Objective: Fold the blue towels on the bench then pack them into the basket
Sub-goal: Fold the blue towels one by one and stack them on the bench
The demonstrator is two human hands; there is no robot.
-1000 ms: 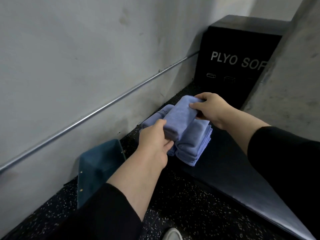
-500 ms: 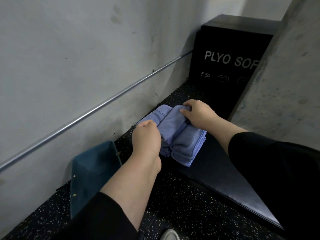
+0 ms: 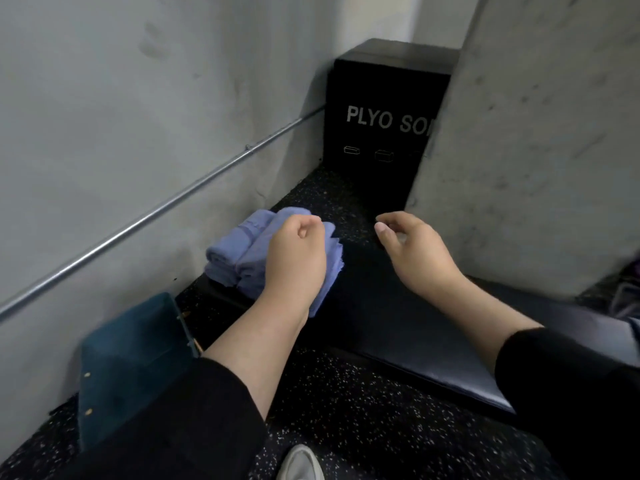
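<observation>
Folded blue towels point(image 3: 242, 258) sit stacked at the bench point(image 3: 415, 327) end nearest the wall, directly under the left hand point(image 3: 298, 261). A second ago both hands gripped the top towel; now it lies on the pile, suggesting folding is done and packing comes next. The stack's long axis runs away from the person, toward the black box point(image 3: 381, 109). The left hand hovers loosely fisted, holding nothing; the right hand point(image 3: 412, 251), beside the pile, is half-curled and empty. The teal basket point(image 3: 135, 362) waits below the left forearm.
</observation>
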